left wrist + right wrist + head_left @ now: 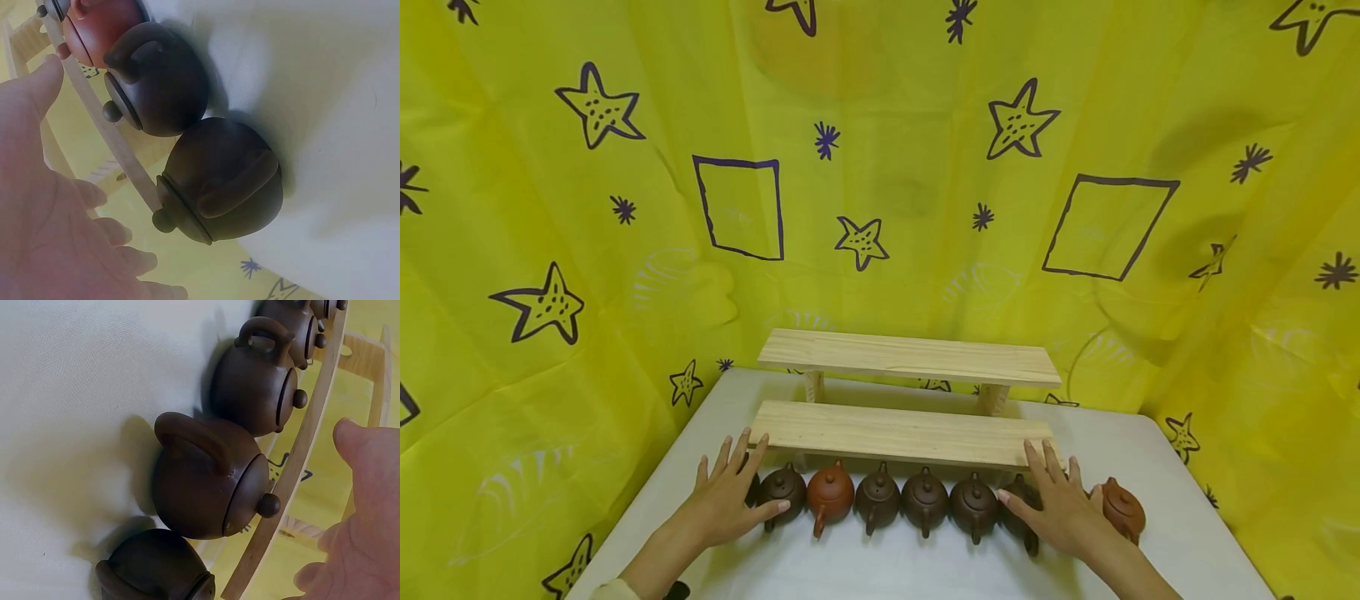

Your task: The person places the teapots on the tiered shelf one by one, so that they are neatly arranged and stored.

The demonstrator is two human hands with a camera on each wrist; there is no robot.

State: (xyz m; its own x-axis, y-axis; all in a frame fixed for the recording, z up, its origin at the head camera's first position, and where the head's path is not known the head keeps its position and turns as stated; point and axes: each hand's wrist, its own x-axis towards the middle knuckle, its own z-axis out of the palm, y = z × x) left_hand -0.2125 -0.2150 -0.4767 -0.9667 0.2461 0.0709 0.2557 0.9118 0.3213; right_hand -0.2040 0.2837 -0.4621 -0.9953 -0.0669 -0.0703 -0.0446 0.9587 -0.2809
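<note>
Left hand [727, 492] and right hand [1063, 508] both flat-ish, fingers spread wide, holding nothing, one at each end of a row of lidded clay teapots on a white table [1180, 500], handles toward the person. Mostly dark brown teapots [877, 497], with an orange-red teapot [831, 493] third from left and a reddish-brown teapot [1124, 507] right of the right hand, left thumb and right thumb each over a dark one. Two-step wooden rack [895, 431] just behind the row, fingertips overlap its lower board in head view, can't tell if touching, yellow printed curtain [910, 100] behind
</note>
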